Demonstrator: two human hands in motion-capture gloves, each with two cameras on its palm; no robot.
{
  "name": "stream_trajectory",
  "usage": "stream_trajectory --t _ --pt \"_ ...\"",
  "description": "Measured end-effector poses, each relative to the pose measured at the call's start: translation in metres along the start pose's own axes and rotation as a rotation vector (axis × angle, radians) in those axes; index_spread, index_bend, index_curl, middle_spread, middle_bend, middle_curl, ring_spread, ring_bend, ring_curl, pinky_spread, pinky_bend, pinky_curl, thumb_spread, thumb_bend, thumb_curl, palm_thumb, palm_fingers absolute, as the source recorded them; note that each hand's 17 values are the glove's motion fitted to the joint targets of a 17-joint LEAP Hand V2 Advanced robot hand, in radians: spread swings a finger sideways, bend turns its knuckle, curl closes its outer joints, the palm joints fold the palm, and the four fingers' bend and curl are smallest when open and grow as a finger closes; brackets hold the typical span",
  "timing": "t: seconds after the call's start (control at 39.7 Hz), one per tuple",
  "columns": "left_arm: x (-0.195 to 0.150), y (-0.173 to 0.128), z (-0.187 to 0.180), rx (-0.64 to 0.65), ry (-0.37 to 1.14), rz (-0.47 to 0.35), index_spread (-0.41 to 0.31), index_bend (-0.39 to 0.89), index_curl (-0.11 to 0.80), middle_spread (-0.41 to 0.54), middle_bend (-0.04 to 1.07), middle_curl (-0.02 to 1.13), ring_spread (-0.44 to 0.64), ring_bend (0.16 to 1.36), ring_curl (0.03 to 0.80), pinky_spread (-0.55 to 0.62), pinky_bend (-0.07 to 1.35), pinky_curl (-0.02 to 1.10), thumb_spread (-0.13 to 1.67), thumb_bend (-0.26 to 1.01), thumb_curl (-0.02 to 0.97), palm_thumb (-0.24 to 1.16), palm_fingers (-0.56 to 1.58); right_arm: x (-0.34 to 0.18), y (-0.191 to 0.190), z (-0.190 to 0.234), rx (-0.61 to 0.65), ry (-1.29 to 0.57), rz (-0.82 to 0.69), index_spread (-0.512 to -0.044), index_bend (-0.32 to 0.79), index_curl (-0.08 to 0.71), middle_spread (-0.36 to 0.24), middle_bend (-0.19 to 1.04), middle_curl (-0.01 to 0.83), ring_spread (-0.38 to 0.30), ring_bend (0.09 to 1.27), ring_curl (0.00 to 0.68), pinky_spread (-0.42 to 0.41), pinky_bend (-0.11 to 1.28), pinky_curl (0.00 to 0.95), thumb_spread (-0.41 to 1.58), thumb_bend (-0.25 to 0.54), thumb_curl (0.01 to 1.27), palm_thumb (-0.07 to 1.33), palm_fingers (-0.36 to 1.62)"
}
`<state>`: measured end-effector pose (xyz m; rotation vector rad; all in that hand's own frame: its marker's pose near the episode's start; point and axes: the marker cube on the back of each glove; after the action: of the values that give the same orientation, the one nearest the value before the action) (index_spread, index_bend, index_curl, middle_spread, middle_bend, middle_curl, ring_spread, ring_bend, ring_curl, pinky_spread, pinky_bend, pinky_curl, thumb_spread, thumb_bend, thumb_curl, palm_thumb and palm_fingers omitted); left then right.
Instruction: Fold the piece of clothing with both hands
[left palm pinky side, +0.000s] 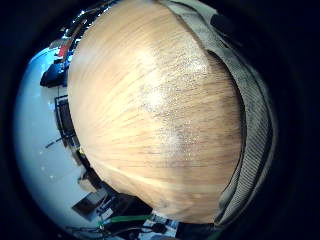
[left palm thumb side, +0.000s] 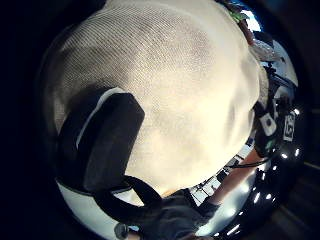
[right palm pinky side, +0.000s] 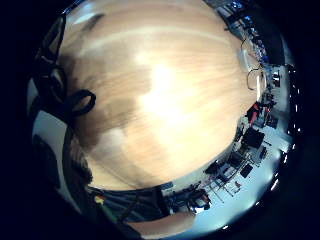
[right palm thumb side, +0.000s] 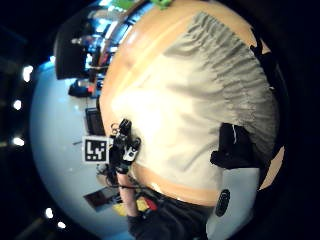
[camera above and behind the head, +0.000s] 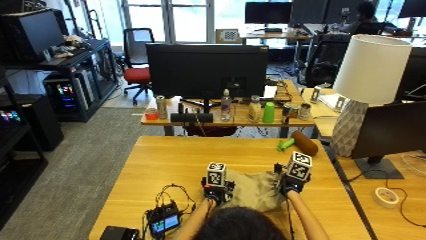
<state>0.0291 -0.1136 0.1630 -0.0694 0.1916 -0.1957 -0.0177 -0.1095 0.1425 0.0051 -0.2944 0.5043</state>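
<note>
beige garment (camera above and behind the head: 253, 194) lies bunched on the wooden table (camera above and behind the head: 166, 165), near edge, between both hands. left hand (camera above and behind the head: 214, 192) sits on its left edge, right hand (camera above and behind the head: 291, 186) on its right edge. can't tell whether either hand's fingers grip the cloth. fabric ribbed, wrinkled, partly gathered.

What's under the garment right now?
The garment lies on the bare wooden table; wood shows around it. Anything between cloth and tabletop is covered and cannot be seen.

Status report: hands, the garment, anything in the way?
Left hand and right hand on beige garment edges, grip unclear. Garment bunched on table. Nothing blocking.
</note>
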Motion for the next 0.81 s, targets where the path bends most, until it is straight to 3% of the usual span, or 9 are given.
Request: stream_trajectory --t 0.08,0.18,0.3,0.48,0.6,0.73,0.81 --pt "0.024 -0.001 0.021 -0.022 0.002 0.04 -0.081 0.17 0.351 0.089 0.16 0.28 0.23 0.56 0.314 0.27 0.45 0.33 1.23 -0.01 0.199 0.11 0.2 0.019 -0.017 0.015 -0.004 0.053 0.013 -0.194 0.07 0.086 -0.131 0.35 0.473 -0.231 0.82 0.46 -0.309 0.82 0.419 0.97 0.076 0.37 1.04 1.2" --pt "0.029 -0.002 0.025 -0.023 0.008 0.041 -0.081 0.16 0.349 0.089 0.16 0.28 0.23 0.56 0.314 0.27 0.45 0.34 1.23 -0.01 0.199 0.11 0.2 0.002 -0.049 0.02 0.027 0.09 -0.068 -0.194 0.07 0.097 -0.129 0.35 0.476 -0.233 0.82 0.459 -0.314 0.82 0.423 0.92 0.053 0.39 1.05 1.2" --pt "0.03 -0.003 0.024 -0.011 0.011 0.062 -0.081 0.17 0.352 0.089 0.16 0.28 0.24 0.55 0.312 0.28 0.45 0.34 1.23 -0.01 0.202 0.11 0.2 -0.032 -0.037 -0.002 0.058 0.169 -0.107 -0.195 0.04 0.101 -0.132 0.36 0.484 -0.236 0.83 0.46 -0.318 0.84 0.431 0.86 0.02 0.42 1.06 1.19" --pt "0.025 0.001 0.018 -0.072 0.034 0.026 -0.081 0.17 0.352 0.089 0.16 0.28 0.24 0.55 0.31 0.29 0.44 0.34 1.24 -0.01 0.204 0.11 0.2 -0.068 -0.021 -0.024 0.101 0.287 -0.127 -0.211 -0.01 0.073 -0.131 0.39 0.5 -0.237 0.86 0.467 -0.317 0.87 0.444 0.8 -0.016 0.45 1.07 1.15" --pt "0.015 0.001 -0.011 0.023 0.131 0.067 -0.081 0.17 0.351 0.092 0.15 0.27 0.21 0.58 0.313 0.26 0.45 0.34 1.23 -0.01 0.206 0.13 0.24 -0.074 -0.021 -0.03 0.086 0.309 -0.121 -0.218 -0.02 0.053 -0.129 0.41 0.508 -0.234 0.88 0.472 -0.308 0.9 0.454 0.77 -0.017 0.48 1.08 1.13" --pt "-0.003 0.014 -0.051 0.089 0.14 0.043 -0.081 0.18 0.358 0.092 0.15 0.27 0.19 0.59 0.32 0.25 0.43 0.34 1.24 -0.01 0.207 0.13 0.26 -0.073 -0.025 -0.038 0.085 0.306 -0.1 -0.228 -0.01 0.04 -0.129 0.42 0.514 -0.231 0.89 0.474 -0.299 0.92 0.461 0.75 -0.021 0.49 1.08 1.12" --pt "-0.021 0.017 -0.077 0.204 0.084 -0.02 -0.081 0.17 0.361 0.09 0.15 0.27 0.19 0.59 0.322 0.24 0.43 0.34 1.25 -0.01 0.207 0.14 0.26 -0.076 -0.023 -0.043 0.088 0.322 -0.089 -0.231 -0.02 0.031 -0.129 0.42 0.518 -0.231 0.91 0.476 -0.295 0.93 0.466 0.74 -0.02 0.51 1.09 1.11"
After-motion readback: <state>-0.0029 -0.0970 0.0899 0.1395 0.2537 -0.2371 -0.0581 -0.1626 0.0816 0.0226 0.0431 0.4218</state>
